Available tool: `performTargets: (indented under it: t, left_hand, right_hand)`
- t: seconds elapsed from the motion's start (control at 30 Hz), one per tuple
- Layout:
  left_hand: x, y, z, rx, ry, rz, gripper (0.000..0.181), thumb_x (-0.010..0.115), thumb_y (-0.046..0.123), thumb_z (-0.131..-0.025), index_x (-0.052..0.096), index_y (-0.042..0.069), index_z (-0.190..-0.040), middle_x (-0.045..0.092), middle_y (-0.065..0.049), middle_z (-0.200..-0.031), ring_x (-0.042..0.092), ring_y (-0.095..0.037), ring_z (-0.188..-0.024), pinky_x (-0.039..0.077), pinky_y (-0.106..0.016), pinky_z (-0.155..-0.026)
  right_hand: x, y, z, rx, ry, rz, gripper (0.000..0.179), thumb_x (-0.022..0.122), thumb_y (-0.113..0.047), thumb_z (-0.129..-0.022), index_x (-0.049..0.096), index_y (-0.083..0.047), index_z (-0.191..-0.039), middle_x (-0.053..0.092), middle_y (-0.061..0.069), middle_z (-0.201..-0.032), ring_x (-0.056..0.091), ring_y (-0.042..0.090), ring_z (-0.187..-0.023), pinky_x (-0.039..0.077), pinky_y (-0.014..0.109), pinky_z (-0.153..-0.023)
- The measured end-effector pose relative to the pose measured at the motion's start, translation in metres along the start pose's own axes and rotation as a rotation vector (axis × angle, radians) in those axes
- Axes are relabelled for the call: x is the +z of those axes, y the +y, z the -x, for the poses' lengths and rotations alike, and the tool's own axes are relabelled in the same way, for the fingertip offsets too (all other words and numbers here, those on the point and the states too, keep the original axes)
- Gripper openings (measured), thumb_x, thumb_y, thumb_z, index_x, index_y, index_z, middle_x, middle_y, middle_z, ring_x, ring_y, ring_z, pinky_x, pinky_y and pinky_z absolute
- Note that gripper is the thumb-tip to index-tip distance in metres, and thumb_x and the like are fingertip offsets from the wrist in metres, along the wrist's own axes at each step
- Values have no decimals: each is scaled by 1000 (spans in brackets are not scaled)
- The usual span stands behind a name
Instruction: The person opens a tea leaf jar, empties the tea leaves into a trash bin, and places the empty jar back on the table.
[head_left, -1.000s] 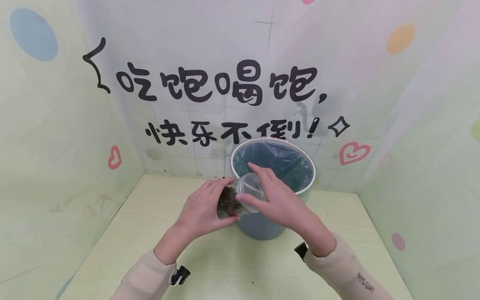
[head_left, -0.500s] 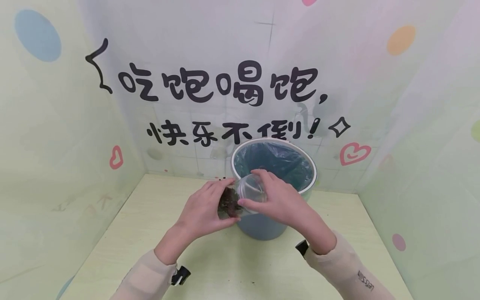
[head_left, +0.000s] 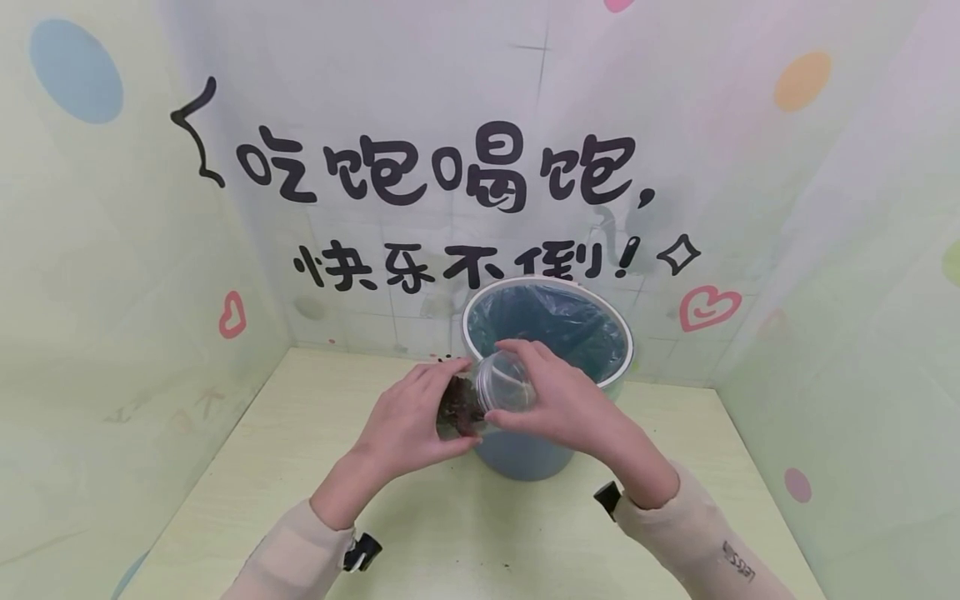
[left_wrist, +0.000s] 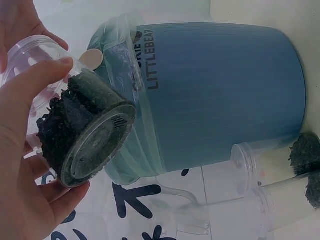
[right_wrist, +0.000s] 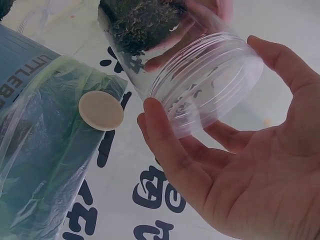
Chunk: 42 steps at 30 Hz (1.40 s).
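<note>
A pale backdrop with black lettering rose around three sides of my worktop. On the worktop stood a blue bin, upright and straight ahead of me, its white-rimmed mouth lined with a green-tinted bag that folded over the outside. My two beige sleeves reached in from the near edge. Both hands were clamped on one jar, near each other at its two ends: my left hand wrapped the body, fingers and thumb on opposite sides, while my right hand curled its fingers and thumb around the lid. The jar was clear and tilted well over, held up off the worktop just in front of the bin's mouth, its lid end to my right. Two more clear jars stood upright beside the bin, with dark stuff at their bottoms. The lid was clear and ringed, sitting at the jar's mouth; how tightly, I couldn't tell. Dark, crinkled flakes lay in the jar's base half. A round cream disc sat against the bag near the bin's rim.
</note>
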<state>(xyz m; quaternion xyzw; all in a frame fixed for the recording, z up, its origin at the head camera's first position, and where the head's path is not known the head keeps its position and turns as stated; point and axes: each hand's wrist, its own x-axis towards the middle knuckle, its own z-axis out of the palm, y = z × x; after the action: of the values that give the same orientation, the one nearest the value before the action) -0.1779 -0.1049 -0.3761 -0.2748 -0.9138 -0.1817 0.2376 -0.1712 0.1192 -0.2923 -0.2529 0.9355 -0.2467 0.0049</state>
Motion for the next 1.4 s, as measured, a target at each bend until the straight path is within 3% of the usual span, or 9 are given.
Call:
performTargets:
  t: [0.27,0.37,0.6,0.73,0.87,1.13,1.4]
  left_hand:
    - [0,1,1,2,-1,14,96,88,51,-66,45,16,-144,62,-3,-133,60,-23,-120,59,-41,-87]
    - [0,1,2,-4,-9,16,95,87,50,-67,45,16,-145,61,-2,-134,60,-23,-120,59,-42,-87]
    - [0,-1,3,-25,-24,22,93,85,51,-69,45,17,-145,61,-2,-135,59,-23,-122,58,-42,-90]
    - [-1,-1,3,-17,-7,12,93,86,51,-68,46,17,-145,61,-3,-134,60,-23,-121,59,-42,-88]
    - [-1,-1,4,-4,11,3,94,87,51,-67,46,16,-144,62,-4,-133,60,-24,-120,59,-41,-87]
    - [-1,-1,5,-24,-22,0,94,85,51,-69,45,16,-146,62,-3,-134,60,-24,-121,59,-42,-88]
    - [0,-1,5,-16,-6,6,94,86,51,-68,45,16,-145,61,-3,-135,60,-23,-121,59,-42,-88]
  right_hand:
    - [-3,4,2,-130,-12,-28,80,81,-32,-81,41,-19,-149,49,6,-145,58,26,-125,53,46,-99]
    - [-4,4,3,-138,-30,-43,85,83,-33,-79,39,-19,-151,47,4,-147,55,25,-130,52,46,-102]
    - [-2,0,4,34,-10,-49,97,72,-61,-82,28,-18,-157,40,9,-156,54,30,-132,49,53,-104]
    - [3,-2,2,120,14,-13,97,68,-68,-81,32,-18,-155,43,9,-156,56,33,-131,50,55,-102]
    - [7,-4,1,133,10,16,96,71,-67,-78,37,-18,-153,48,10,-151,58,32,-128,53,54,-99]
    - [7,-3,2,53,23,0,91,80,-52,-77,40,-16,-150,54,9,-139,64,26,-110,57,46,-88]
    - [5,1,4,-55,28,-30,88,85,-38,-77,40,-16,-149,53,8,-139,60,24,-116,55,46,-93]
